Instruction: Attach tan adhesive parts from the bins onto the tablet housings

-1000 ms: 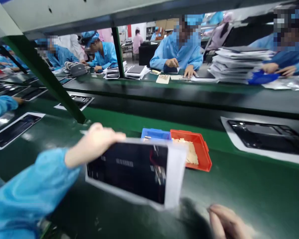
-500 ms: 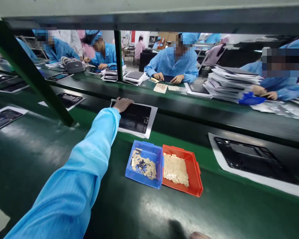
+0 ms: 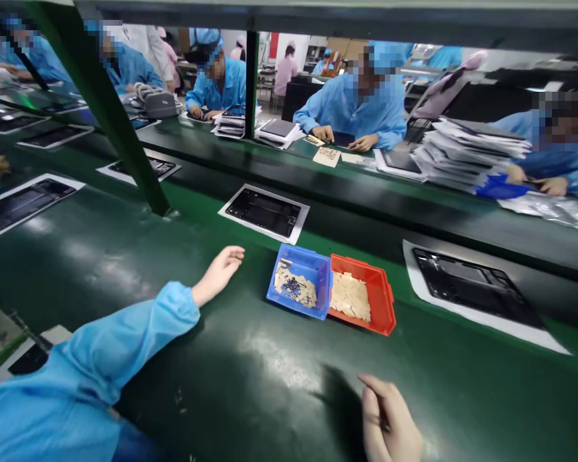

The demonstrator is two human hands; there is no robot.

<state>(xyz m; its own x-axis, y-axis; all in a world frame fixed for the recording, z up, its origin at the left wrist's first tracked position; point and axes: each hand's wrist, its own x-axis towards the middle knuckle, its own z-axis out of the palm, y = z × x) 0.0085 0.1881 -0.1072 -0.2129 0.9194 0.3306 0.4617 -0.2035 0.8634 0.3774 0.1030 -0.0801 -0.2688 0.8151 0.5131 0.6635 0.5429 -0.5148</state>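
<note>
My left hand hovers over the green bench, fingers loosely spread, holding nothing, left of a blue bin of small parts. A black panel on a white sheet lies on the conveyor belt beyond it, apart from the hand. My right hand rests near the bottom edge with fingers stretched forward and nothing in them. An orange bin of tan pieces sits against the blue one.
More panels on white sheets lie on the belt at the right and left. A green slanted post stands at the left. Across the belt, people in blue coats work beside stacked trays.
My left hand set the panel down on the belt, let go of it and drew back toward the blue bin. My right hand came into view at the bottom.
</note>
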